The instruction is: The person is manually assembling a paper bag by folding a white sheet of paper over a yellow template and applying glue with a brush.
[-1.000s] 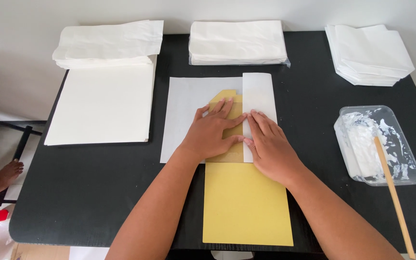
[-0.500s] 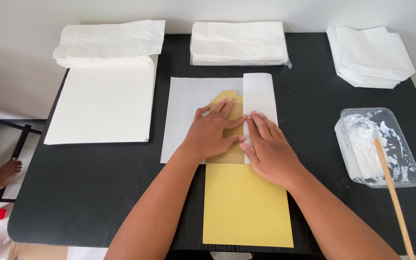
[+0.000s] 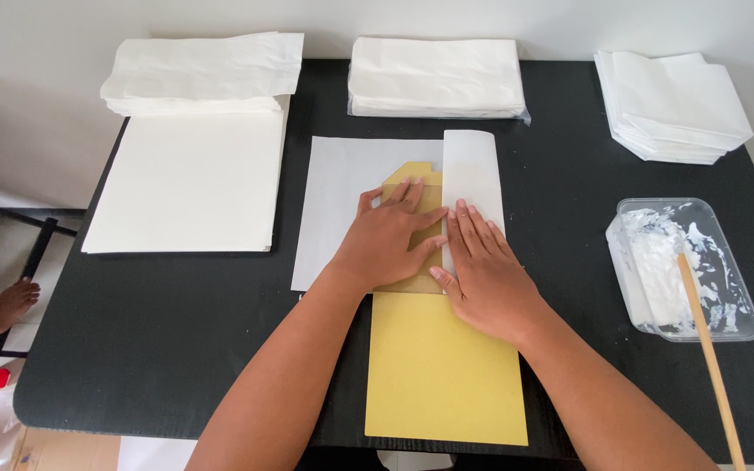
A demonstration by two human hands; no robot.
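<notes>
A white paper sheet (image 3: 342, 196) lies in the middle of the black table (image 3: 176, 349), its right part folded over as a narrow flap (image 3: 473, 170). A long yellow card template (image 3: 442, 366) lies on the sheet and reaches the table's near edge. My left hand (image 3: 390, 240) presses flat on the template's far end, fingers spread. My right hand (image 3: 482, 275) lies flat beside it, fingers on the lower part of the folded flap. Neither hand grips anything.
A large stack of white sheets (image 3: 189, 179) lies at the left, folded white paper piles at the back left (image 3: 207, 70), back middle (image 3: 438, 78) and back right (image 3: 674, 105). A clear tub of white paste (image 3: 678, 266) with a wooden stick (image 3: 709, 358) stands at the right.
My right hand has slid slightly along the folded flap; the left hand stays pressed on the template. The paper and template have not moved.
</notes>
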